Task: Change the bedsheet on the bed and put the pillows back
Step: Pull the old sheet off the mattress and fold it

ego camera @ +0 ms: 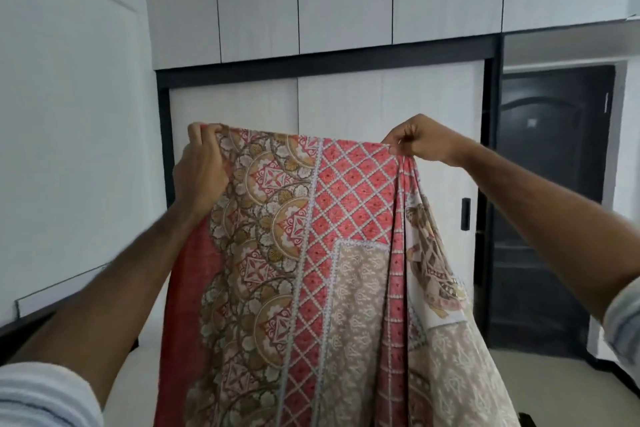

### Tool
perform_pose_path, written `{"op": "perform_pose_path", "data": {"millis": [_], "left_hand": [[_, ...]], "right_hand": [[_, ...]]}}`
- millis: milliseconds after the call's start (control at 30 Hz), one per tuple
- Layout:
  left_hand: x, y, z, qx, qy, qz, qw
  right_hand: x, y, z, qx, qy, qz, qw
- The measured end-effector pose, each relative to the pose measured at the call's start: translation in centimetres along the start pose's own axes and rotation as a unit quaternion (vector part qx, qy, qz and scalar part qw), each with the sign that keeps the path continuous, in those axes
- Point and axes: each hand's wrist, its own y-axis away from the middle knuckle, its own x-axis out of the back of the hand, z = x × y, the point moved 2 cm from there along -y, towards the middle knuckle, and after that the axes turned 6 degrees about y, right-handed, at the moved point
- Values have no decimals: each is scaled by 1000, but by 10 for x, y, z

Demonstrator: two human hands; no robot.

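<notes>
You hold the bedsheet (322, 253) up in front of you at arm's length, both hands raised and set apart along its top edge. Your left hand (201, 166) grips the upper left corner, fingers curled over the hem with the cloth bunched against the palm; your right hand (420, 142) pinches the edge further along, where several folds gather and hang in pleats beneath it. The stretch of hem between the two hands runs nearly level and taut, which in my judgement is the purpose of the hold: it lets the cloth fall open under its own weight so you can find its edges and orientation before spreading it. The sheet hangs clear in the air, in front of the wardrobe (311, 97), its lower part running out of view at the bottom. The right side is not yet opened out; the gathered folds there suggest more width remains doubled. The fabric is a printed cotton-like cloth: a floral border of tan and cream medallions on the left, a red lattice band with small dark dots in the middle, a beige patterned field below, and a plain red strip at the far left edge. A pale surface shows at lower left, probably the bed; I cannot confirm it. No pillows are in view. A dark door (547, 184) stands to the right.
</notes>
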Motion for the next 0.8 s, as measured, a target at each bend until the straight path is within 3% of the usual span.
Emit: {"op": "perform_pose_path", "data": {"millis": [133,267,400,600,800], "left_hand": [[-48,20,-19,-63,-22,-34,997],[-101,47,-33,3,72,-25,997],[-153,88,-52,96,149,-4,984],[-227,174,-78,151,170,-70,971],[-263,256,-67,133,188,-161,960]], "right_hand": [[-43,-9,37,-55,84,28,995],[-98,-18,81,-60,125,31,990],[-163,-16,132,-113,83,-9,990],[-269,0,198,-180,-4,-75,981],[-358,10,210,-224,-68,-115,965]]}}
